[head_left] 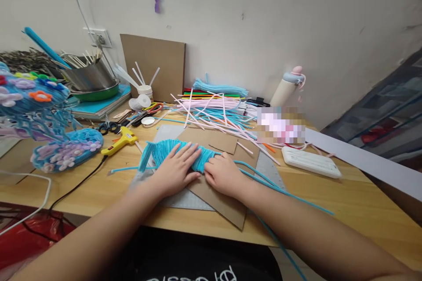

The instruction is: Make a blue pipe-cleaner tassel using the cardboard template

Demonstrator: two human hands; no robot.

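Note:
A piece wrapped in blue pipe cleaners [163, 151] lies on brown cardboard [227, 206] over a grey mat [194, 200]. My left hand [178, 167] rests flat across the wrapped piece, fingers stretched and slightly apart. At its right end my right hand [224, 173] is closed, fingers curled against the blue wrapping; what they pinch is partly hidden. Loose blue pipe cleaners [286, 192] run out from beside the right hand to the right, and one hangs over the table edge. Another blue strand sticks out at the left.
A yellow glue gun [123, 140] and scissors [108, 126] lie left. Pink and blue pipe cleaners [211, 109] are piled behind. A bottle [286, 90] and white power bank [311, 162] stand or lie right. Flowered blue pieces [69, 151] and a metal pot [92, 77] sit far left.

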